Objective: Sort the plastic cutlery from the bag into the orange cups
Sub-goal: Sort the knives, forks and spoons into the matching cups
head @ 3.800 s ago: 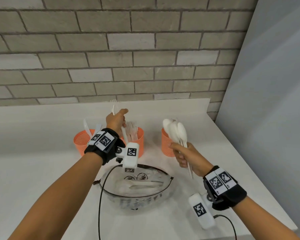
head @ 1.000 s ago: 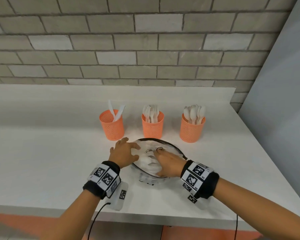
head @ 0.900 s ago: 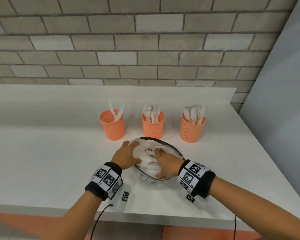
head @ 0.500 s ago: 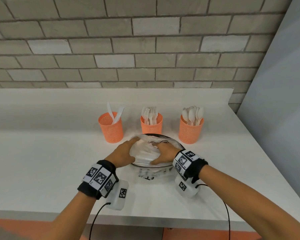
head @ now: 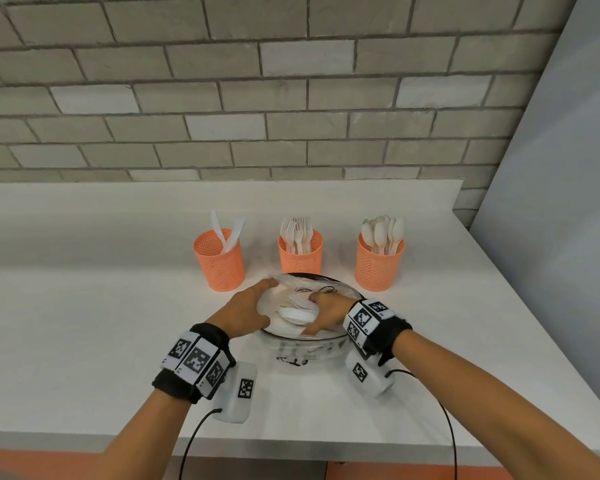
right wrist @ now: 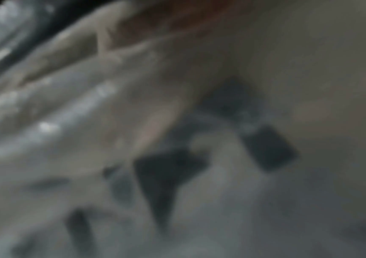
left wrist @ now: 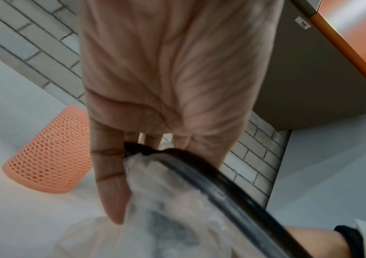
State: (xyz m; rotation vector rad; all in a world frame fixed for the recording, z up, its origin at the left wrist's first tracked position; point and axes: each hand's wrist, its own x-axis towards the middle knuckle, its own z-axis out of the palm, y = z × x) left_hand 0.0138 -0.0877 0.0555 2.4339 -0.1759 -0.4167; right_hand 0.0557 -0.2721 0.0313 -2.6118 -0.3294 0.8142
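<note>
A clear plastic bag [head: 293, 289] with a black rim lies on the white counter in front of three orange cups. The left cup [head: 219, 265] holds two knives, the middle cup [head: 300, 258] forks, the right cup [head: 378, 268] spoons. My left hand [head: 262, 301] holds the bag's left edge, and the left wrist view shows the thumb [left wrist: 111, 183] and fingers on either side of the bag's black rim [left wrist: 210, 179]. My right hand [head: 321, 315] reaches into the bag's mouth, finger and thumb either side of white cutlery [head: 297, 315]. The right wrist view is blurred.
The counter [head: 84, 323] ends at a brick wall behind the cups and a grey panel [head: 551, 202] on the right. Its front edge runs just below my wrists. Cables hang from both wrist cameras over that edge.
3.8 s ago both hands held cutlery up at the cups. Over the last second my left hand slid onto the bag's left edge and took hold; the right hand stayed in the bag.
</note>
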